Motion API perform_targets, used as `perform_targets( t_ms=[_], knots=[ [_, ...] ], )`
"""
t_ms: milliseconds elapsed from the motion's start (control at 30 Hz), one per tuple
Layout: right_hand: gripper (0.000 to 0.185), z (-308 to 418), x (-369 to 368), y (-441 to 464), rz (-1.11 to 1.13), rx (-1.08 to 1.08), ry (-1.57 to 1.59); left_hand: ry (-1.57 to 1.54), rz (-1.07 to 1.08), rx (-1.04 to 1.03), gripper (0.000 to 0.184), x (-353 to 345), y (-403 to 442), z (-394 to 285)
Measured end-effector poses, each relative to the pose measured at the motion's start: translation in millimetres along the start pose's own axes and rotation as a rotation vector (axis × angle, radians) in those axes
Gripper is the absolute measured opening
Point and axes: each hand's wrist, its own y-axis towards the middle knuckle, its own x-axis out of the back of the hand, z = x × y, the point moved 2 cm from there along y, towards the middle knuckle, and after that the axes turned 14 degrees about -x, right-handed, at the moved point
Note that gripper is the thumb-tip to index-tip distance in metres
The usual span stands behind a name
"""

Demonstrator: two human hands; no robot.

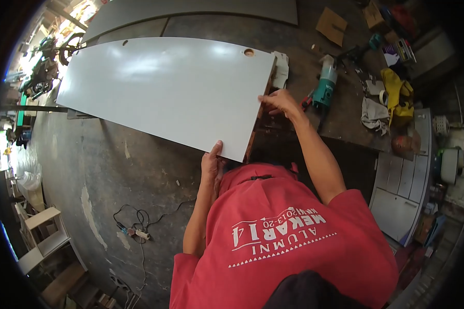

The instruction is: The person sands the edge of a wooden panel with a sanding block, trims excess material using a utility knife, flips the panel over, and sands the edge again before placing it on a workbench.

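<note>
A large glossy white panel point(165, 92) lies in front of me, with a round hole near its far right corner and a smaller hole along the far edge. My left hand point(212, 160) grips the panel's near edge, thumb on top and fingers hidden underneath. At the right end, my right hand point(281, 104) pinches the panel's brown, raw-looking edge, its index fingertip on the white face and the other fingers curled. A teal power trimmer point(325, 87) with a clear upper part stands just right of my right hand. A whitish scrap point(280, 69) sits beyond the panel's right end.
The dark worktable point(345, 121) carries a yellow cloth point(398, 95), a grey rag point(375, 114) and a cardboard piece point(331, 26). Another long panel point(201, 11) lies at the back. A cable with plugs point(136, 233) rests on the floor. A white cabinet point(397, 206) stands at right.
</note>
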Motion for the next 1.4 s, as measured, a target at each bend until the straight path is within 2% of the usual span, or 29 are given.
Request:
perform_targets(
  t_ms=[33,67,500,567,667,933,1000,1033,1100,1133,1200,1233,1400],
  knots=[
    [0.037,-3.9,-5.8,-8.5,0.143,-0.053,-0.021,-0.003,-0.001,-0.011,0.048,1.0,1.3,0.9],
    [0.037,-9.8,-8.6,-4.1,0.14,-0.061,-0.016,-0.008,-0.003,-0.023,0.049,1.3,3.8,3.5],
    [0.037,-22.8,-26.5,-4.7,-0.154,-0.001,-0.095,-0.016,-0.037,0.022,0.046,-2.3,4.7,2.0],
    [0.039,-28.8,-27.3,-18.3,-0.023,0.006,-0.01,-0.034,-0.005,0.031,0.046,0.3,6.7,3.1],
    [0.041,-48.7,-39.7,-21.1,0.035,0.01,0.019,-0.04,-0.002,0.002,0.051,1.3,9.3,6.0],
    [0.04,-50.3,-40.5,-20.9,-0.05,0.013,-0.027,-0.051,0.007,-0.002,0.05,-0.3,6.8,4.1],
    [0.036,-51.1,-25.7,-19.2,0.083,-0.028,0.174,-0.06,0.029,-0.009,0.05,-5.2,5.5,-2.7],
    [0.036,-54.4,-17.1,-8.6,0.077,-0.02,0.182,-0.06,0.04,0.009,0.046,-9.8,2.3,-8.8],
    [0.039,-45.1,8.9,12.5,-0.65,0.444,-0.21,-0.056,0.054,0.02,0.042,-16.7,3.5,-13.5],
    [0.039,-40.1,14.1,20.4,-0.653,0.448,-0.198,-0.082,0.082,0.031,0.042,-17.5,7.1,-12.7],
    [0.045,-24.5,20.3,28.8,-0.894,0.911,-0.457,-0.095,0.115,0.033,0.042,-21.5,14.2,-12.6],
    [0.061,-25.2,24.4,39.9,-0.84,0.909,-0.647,-0.128,0.107,0.054,0.041,-25.9,16.7,-12.0],
    [0.048,-50.8,14.1,48.7,-0.71,0.796,-0.577,-0.131,0.105,0.05,0.039,-46.5,22.6,-15.3]
  ],
)
